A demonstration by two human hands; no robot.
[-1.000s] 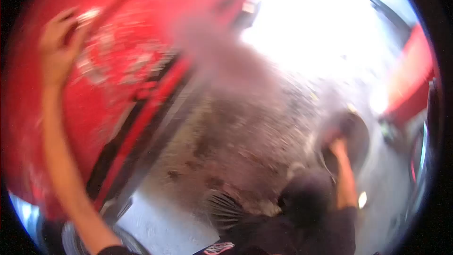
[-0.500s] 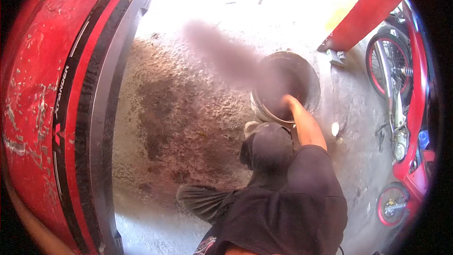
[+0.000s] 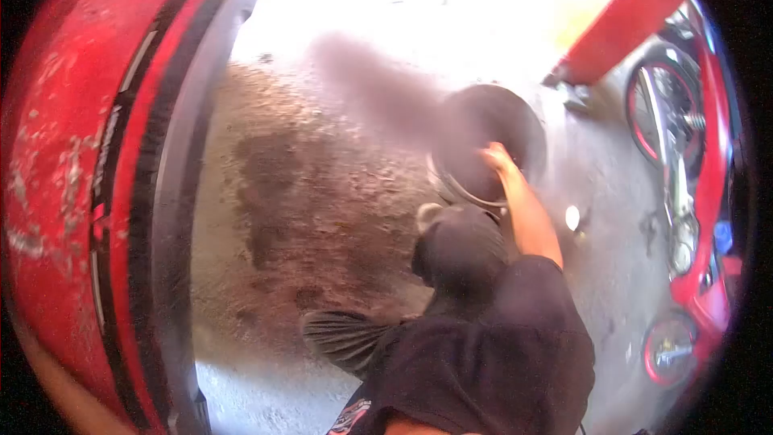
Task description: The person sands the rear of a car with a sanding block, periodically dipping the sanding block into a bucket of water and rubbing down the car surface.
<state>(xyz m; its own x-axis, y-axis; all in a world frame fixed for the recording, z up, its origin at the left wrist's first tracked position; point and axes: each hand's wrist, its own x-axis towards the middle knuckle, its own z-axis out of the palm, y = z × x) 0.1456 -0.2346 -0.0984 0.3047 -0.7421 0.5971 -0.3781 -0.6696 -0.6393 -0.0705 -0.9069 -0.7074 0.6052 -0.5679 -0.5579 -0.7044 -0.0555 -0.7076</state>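
Observation:
My right hand (image 3: 495,155) reaches into a dark round bucket (image 3: 527,133) on the ground; its fingers are blurred, and whatever they may hold cannot be made out. On the left, my forearm runs along the lower left edge beside the red car panel (image 3: 48,161), but my left hand is out of the frame. The panel is wet or foamy in patches and has a black and red side strip (image 3: 129,234).
Stained, rough concrete (image 3: 322,217) lies between the car and the bucket. At the upper right stands a red and yellow pillar (image 3: 624,20). A red motorbike (image 3: 708,225) is along the right edge.
The view has swung, so the car sits farther left. My left hand, on the panel a second ago, has left the view. My right hand has risen slightly within the bucket since half a second ago.

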